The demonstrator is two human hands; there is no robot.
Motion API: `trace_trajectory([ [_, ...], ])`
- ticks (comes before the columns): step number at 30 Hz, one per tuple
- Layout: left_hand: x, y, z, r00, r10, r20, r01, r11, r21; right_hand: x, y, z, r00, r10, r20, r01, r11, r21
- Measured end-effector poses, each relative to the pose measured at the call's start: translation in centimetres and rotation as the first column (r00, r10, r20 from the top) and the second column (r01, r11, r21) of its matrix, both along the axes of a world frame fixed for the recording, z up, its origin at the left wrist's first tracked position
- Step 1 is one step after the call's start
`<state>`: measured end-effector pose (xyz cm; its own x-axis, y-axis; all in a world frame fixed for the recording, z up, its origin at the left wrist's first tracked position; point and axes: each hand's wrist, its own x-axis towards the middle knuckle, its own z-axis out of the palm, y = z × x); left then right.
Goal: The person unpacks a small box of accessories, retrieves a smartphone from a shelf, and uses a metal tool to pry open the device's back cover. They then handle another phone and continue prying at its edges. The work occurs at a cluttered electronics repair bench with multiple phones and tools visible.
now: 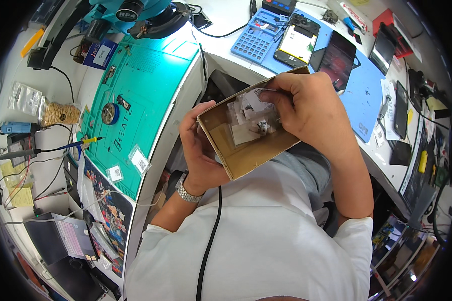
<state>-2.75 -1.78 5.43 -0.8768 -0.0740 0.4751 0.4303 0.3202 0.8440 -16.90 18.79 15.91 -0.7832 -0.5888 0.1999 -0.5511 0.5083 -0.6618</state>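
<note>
My left hand (198,155) grips a shallow open cardboard box (281,147) by its left side and holds it tilted over my lap. Several small clear plastic bags (246,134) with white labels and printed codes lie in the box; some contain tiny dark parts. Reaching in from the right, my right hand (309,108) pinches a small clear bag (256,102) between thumb and forefinger near the box's far wall. The fingertips partly cover that bag, and the hand hides the box's right end.
A green work mat (155,95) lies left, under a blue microscope (153,15). On it are two labelled bags (139,159) and a round tin (110,114). At the right, an opened phone (297,40) and a dark phone (337,60) rest on a blue mat (361,108).
</note>
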Motion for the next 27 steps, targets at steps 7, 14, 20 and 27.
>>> trace_trajectory([
  [7,-0.1,0.1,0.0,0.999,-0.008,-0.033,0.007,0.998,-0.06,0.1,0.5,-0.2,1.0,-0.002,0.014,0.003,1.0,-0.018],
  [14,0.1,0.0,-0.3,1.0,-0.016,-0.025,0.015,0.999,-0.028,0.5,0.5,-0.5,1.0,-0.024,-0.004,0.024,1.0,-0.011],
  [20,0.3,-0.1,-0.3,1.0,-0.018,-0.02,0.018,1.0,0.012,0.9,0.8,0.3,1.0,-0.013,-0.009,0.014,0.997,0.074],
  [27,-0.1,-0.3,-0.8,0.996,0.014,-0.084,-0.016,0.999,-0.029,1.4,2.4,0.5,0.986,0.11,0.123,-0.135,0.967,0.218],
])
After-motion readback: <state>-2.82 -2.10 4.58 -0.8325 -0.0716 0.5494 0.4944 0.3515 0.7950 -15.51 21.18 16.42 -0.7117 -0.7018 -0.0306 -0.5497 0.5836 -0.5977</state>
